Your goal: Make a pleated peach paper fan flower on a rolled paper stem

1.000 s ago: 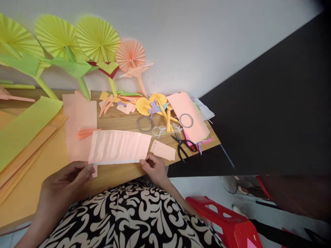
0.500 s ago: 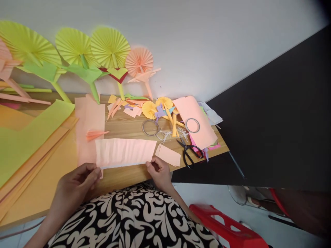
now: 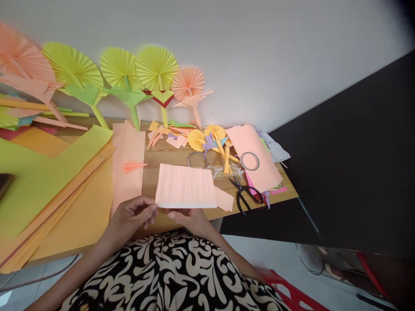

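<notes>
A pale pink paper sheet [image 3: 185, 185] with faint parallel creases is held up over the front of the table, a white strip along its lower edge. My left hand [image 3: 138, 214] pinches its lower left corner between thumb and fingers. My right hand [image 3: 189, 220] is under the lower edge, thumb in front and the other fingers partly hidden behind the paper. Just right of the sheet lie small pink paper pieces [image 3: 224, 199], partly covered by it. Black-handled scissors [image 3: 244, 192] rest further right with their blades slightly apart.
Pleated paper fans [image 3: 158, 69] lean against the wall. Large coloured sheets [image 3: 74, 207] cover the table's left side. Behind the sheet lie a tape ring [image 3: 197, 160], white string [image 3: 238, 171] and small yellow fans [image 3: 214, 131]. A second ring [image 3: 250, 161] sits on pink paper [image 3: 259, 177]. A red stool [image 3: 288, 289] stands below.
The pink sheet has moved right relative to the table and looks narrower and taller. My right hand has shifted from its right corner to beneath its lower edge. The view has turned slightly left.
</notes>
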The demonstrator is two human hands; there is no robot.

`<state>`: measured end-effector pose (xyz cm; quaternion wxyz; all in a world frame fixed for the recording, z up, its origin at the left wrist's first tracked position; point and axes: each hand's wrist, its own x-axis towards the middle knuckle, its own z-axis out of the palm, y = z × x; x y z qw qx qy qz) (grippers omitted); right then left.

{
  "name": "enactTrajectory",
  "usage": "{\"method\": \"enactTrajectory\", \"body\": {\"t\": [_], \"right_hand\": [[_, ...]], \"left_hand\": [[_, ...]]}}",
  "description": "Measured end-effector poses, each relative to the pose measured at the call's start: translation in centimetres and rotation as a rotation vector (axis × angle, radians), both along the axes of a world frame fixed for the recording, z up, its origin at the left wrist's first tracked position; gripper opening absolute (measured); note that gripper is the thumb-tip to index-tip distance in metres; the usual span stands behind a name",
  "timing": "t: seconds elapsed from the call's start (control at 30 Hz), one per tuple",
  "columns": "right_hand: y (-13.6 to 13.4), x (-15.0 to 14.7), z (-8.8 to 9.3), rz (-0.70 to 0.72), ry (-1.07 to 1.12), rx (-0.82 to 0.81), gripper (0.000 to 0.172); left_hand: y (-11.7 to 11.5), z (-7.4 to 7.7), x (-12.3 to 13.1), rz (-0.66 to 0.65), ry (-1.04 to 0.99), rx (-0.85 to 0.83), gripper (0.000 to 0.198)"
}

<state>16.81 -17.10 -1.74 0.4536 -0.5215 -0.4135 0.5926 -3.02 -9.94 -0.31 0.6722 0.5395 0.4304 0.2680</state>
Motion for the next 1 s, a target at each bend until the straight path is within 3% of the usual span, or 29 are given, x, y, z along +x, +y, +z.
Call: {"method": "enactTrajectory", "body": {"t": [0.13,0.4,0.6,1.0], "right_hand": [[0.4,-0.9,0.0,-0.017,-0.011,0.051,0.042],[0.2,-1.1,-0.2,0.006,-0.052,-0.006,0.039],[0.0,-0.9,0.5,0.012,-0.106,0.067,0.030],[-0.1,-0.6,0.2,0.022,-0.153,0.074,0.026]], "left_hand": [[-0.3,-0.7,-0.3,-0.048,0.017,0.000,0.033],[-0.3,0.0,-0.2,-0.090,0.048,-0.018,0.037],[-0.2,-0.3,-0.3,-0.107,0.072,0.010,0.037],[-0.1,1.0,-0.1,-0.132,0.081,0.007,0.033]]}}
